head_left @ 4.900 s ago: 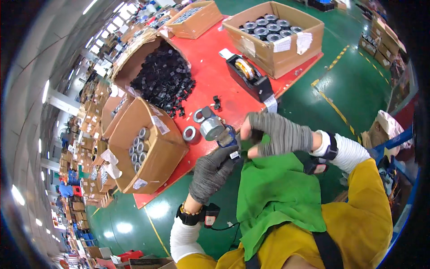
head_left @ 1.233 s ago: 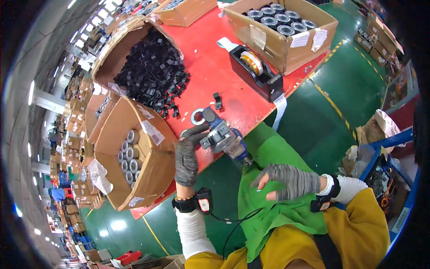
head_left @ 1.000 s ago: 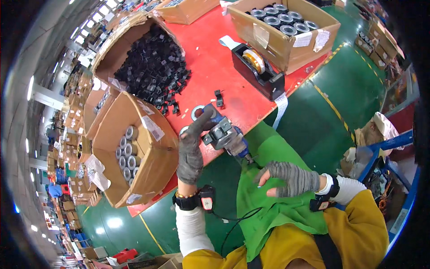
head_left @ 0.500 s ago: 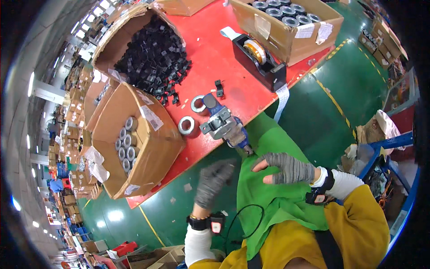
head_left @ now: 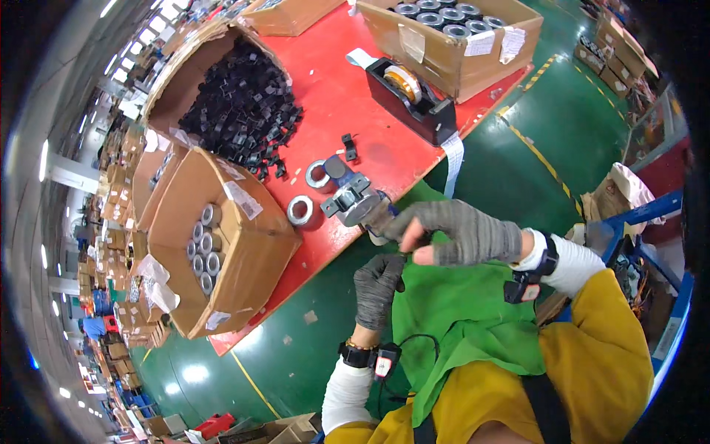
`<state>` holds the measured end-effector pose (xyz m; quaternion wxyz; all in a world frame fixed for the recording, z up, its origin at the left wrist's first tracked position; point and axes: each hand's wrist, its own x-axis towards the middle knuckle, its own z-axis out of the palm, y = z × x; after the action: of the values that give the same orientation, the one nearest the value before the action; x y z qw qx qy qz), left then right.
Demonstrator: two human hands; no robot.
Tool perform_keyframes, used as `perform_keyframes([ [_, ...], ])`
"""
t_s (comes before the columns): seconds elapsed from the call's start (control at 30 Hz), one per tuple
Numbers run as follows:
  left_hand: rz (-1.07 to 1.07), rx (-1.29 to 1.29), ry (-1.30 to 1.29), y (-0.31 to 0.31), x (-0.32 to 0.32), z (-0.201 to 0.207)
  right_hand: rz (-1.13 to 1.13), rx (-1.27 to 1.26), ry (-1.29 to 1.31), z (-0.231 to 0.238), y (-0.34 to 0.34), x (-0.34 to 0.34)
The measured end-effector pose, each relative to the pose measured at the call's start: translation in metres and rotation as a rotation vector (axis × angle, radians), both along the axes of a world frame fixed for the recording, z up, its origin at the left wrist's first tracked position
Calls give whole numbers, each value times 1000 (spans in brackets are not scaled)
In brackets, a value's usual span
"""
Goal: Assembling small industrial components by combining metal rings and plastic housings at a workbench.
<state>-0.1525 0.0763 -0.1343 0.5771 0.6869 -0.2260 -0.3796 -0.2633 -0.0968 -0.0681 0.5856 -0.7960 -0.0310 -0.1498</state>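
Note:
A blue bench vise (head_left: 381, 222) sits at the red table's near edge. In its top lie a round metal ring (head_left: 357, 203) and a black clip (head_left: 331, 207). My right hand (head_left: 470, 235), in a grey fingerless glove, curls over the vise's near end, hiding what the fingers grip there. Just below, my left hand (head_left: 377, 290), gloved the same way, is closed with its fingertips against a small dark part I cannot make out. Beside the vise stand two metal rings (head_left: 301, 211) (head_left: 319, 175), and a loose black clip (head_left: 350, 147) lies farther back.
On the red table (head_left: 333, 96) are a carton of black clips (head_left: 240, 100), a carton of metal rings (head_left: 244, 259), a black tape dispenser (head_left: 414, 100) and a carton of black-sided cylinders (head_left: 444, 52). A green apron (head_left: 458, 303) hangs over my lap. At right stands a blue frame (head_left: 643, 214).
My right hand has moved up and left onto the vise's near end. My left hand has come up and right towards it and closed. The view has shifted slightly.

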Motion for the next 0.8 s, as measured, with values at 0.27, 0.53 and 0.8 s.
perform_keyframes([
  [0.27, 30, 14, 16, -5, 9, 7, 62, 513, 206, 0, 4, 30],
  [0.53, -125, 58, -72, 9, 71, 24, 351, 1454, -263, -41, 50, 66],
  [0.8, -69, -68, -338, -34, 121, 60, 372, 1558, -268, -38, 53, 73],
])
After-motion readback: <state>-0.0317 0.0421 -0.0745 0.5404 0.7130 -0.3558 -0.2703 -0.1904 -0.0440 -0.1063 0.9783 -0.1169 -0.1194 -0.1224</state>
